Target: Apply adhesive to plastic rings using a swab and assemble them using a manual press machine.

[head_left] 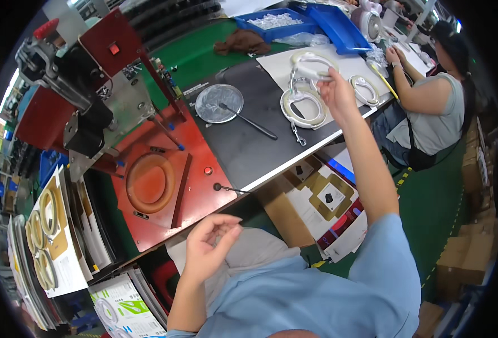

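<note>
Right hand [336, 97]: closed, thumb and fingers pinching a pale ring [312, 72].
Left hand [208, 245]: loosely curled, thumb apart from fingers, near the red press [208, 151].
Pale ring: just beyond a second ring [308, 122], over white sheet [351, 65].
Black mat [250, 155]: bearing round dish [212, 100].

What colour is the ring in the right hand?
The ring is white and cream, best seen in the head view.
</note>
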### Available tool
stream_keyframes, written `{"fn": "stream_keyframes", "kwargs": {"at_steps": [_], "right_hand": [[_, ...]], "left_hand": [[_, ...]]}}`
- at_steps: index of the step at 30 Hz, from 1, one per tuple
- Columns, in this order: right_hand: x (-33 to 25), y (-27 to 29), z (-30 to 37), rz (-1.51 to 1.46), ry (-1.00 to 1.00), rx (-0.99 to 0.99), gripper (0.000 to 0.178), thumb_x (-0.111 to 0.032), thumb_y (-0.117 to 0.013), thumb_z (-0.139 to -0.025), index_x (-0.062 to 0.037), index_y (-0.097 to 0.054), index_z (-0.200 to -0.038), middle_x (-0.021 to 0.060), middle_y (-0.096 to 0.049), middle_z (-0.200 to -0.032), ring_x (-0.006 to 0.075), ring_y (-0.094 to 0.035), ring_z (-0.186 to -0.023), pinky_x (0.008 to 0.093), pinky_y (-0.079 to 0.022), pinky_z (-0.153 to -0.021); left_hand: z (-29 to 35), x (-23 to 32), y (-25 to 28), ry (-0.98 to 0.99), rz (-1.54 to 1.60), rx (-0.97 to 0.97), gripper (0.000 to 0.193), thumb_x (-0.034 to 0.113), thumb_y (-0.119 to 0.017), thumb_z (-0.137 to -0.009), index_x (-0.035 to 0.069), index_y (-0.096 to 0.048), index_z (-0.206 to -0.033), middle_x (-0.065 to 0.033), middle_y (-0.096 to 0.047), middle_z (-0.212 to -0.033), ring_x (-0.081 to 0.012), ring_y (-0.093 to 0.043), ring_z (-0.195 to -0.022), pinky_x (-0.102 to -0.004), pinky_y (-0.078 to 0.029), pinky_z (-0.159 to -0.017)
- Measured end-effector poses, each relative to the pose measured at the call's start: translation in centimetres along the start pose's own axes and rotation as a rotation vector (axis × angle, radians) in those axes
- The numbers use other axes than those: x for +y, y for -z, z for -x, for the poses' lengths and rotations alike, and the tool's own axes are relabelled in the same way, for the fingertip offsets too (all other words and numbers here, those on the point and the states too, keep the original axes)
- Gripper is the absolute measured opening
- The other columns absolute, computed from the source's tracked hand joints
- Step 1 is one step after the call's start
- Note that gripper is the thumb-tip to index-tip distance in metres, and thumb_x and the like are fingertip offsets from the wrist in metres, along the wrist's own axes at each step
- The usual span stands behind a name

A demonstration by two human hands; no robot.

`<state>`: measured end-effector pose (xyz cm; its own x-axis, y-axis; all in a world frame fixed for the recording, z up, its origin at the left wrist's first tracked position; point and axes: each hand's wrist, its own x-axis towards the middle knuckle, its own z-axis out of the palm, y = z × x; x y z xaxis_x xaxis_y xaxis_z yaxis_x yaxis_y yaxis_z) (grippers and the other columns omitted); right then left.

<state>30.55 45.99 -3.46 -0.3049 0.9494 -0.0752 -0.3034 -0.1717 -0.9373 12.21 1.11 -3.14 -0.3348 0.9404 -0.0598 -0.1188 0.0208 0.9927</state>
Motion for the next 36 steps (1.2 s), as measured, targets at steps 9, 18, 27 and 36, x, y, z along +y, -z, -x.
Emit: {"fn": "stream_keyframes", "kwargs": {"at_steps": [9, 18, 27, 36], "right_hand": [[0.9, 5.3, -18.8, -0.226, -0.171, 0.414, 0.036, -0.018, -0.036, -0.116, 0.0052, -0.041, -0.143, 0.0277, -0.069, -0.11, 0.029, -0.07, -0.082, 0.0338, -0.063, -0.063], [-1.1, 12.7, -15.0, -0.109, 0.028, -0.247, 0.028, -0.006, -0.049, -0.111, 0.0097, -0.067, -0.125, 0.0209, -0.074, -0.122, 0.0267, -0.068, -0.124, 0.0377, -0.052, -0.114], [6.5, -7.6, 18.7, 0.306, -0.208, -1.461, 0.043, -0.034, -0.067, -0.107, 0.0075, -0.074, -0.099, 0.0178, -0.072, -0.088, 0.0153, -0.061, -0.052, 0.0252, -0.041, -0.043], [14.0, -17.5, 30.8, 0.606, -0.771, -1.425, 0.025, -0.018, -0.06, -0.112, 0.0016, -0.075, -0.119, 0.0041, -0.074, -0.092, 0.0056, -0.059, -0.07, 0.0219, -0.045, -0.062]], "left_hand": [[5.3, -2.1, 2.4, 0.107, -0.071, 0.186, 0.022, -0.005, -0.077, -0.096, -0.005, -0.071, -0.117, -0.0051, -0.072, -0.106, -0.0094, -0.067, -0.094, -0.0241, -0.054, -0.086], [7.7, -2.6, 4.4, 0.099, -0.248, 0.252, 0.019, 0.009, -0.08, -0.096, -0.001, -0.075, -0.113, -0.0024, -0.074, -0.099, -0.0074, -0.064, -0.086, -0.0255, -0.053, -0.075], [18.1, 2.7, 13.7, 0.272, -0.396, 0.857, 0.015, 0.018, -0.077, -0.101, 0.003, -0.075, -0.103, 0.0023, -0.069, -0.076, -0.0049, -0.062, -0.071, -0.0252, -0.05, -0.062], [39.4, -5.2, 28.0, 0.592, -1.284, 1.458, 0.045, 0.015, -0.075, -0.091, 0.0, -0.067, -0.132, -0.0249, -0.072, -0.126, -0.0438, -0.067, -0.119, -0.05, -0.052, -0.104]]}}
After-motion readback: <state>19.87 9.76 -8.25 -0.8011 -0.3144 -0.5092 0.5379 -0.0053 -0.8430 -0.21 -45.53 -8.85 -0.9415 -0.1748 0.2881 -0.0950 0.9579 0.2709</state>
